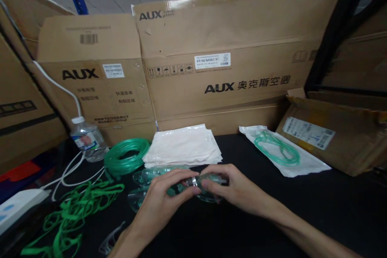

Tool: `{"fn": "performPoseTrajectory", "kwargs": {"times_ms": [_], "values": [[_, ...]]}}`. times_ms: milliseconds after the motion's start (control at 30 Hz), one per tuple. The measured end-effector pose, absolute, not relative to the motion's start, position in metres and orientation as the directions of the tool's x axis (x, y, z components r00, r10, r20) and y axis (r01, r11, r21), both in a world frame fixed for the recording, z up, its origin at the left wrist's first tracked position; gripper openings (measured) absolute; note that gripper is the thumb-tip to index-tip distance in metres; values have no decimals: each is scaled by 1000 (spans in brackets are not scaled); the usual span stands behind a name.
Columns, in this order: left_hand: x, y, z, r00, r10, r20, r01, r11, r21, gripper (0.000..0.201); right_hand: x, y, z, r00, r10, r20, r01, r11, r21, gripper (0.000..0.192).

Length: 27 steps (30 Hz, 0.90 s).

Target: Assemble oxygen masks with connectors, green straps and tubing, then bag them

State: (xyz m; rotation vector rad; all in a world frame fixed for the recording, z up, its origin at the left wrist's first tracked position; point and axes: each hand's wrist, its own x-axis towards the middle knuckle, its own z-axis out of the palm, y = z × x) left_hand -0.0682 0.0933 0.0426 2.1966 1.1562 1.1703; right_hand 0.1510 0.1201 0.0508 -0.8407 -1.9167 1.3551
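Both hands meet at the middle of the head view around a small clear plastic cylinder, which looks like a nebulizer cup. My left hand pinches its left end between thumb and fingers. The right end is gripped by my right hand, thumb in front and fingers curled over the top. Fingers hide much of the piece, so whether it is in one or two parts cannot be made out. Clear green-tinted plastic masks lie just behind and beside my left hand, partly covered by it.
Behind the hands lies a stack of white packets, with a green tubing coil to its left. Green elastic straps, a plastic bottle and a power strip are at left. Bagged tubing lies right, beside a cardboard box.
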Motion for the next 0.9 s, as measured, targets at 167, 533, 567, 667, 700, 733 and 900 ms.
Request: {"fn": "performPoseTrajectory", "kwargs": {"times_ms": [167,533,567,667,700,733,900], "values": [[-67,93,45,293,795,531,461,-604,650,22,151,118,51,-577,804,146,138,271,-953,32],[-68,88,41,349,704,619,512,-696,504,26,155,116,52,-631,740,231,153,411,-899,26],[-68,89,41,348,697,627,511,-702,497,26,156,116,53,-636,734,237,145,415,-898,26],[-69,89,40,359,662,658,495,-732,467,30,156,116,53,-626,740,248,122,406,-906,26],[-69,90,41,368,654,661,488,-741,461,31,155,116,53,-619,750,234,119,384,-915,27],[-69,90,41,378,653,656,483,-744,462,33,155,116,53,-612,761,214,120,357,-926,28],[-69,88,47,388,727,567,478,-684,551,27,154,115,52,-608,777,160,111,282,-953,31]]}}
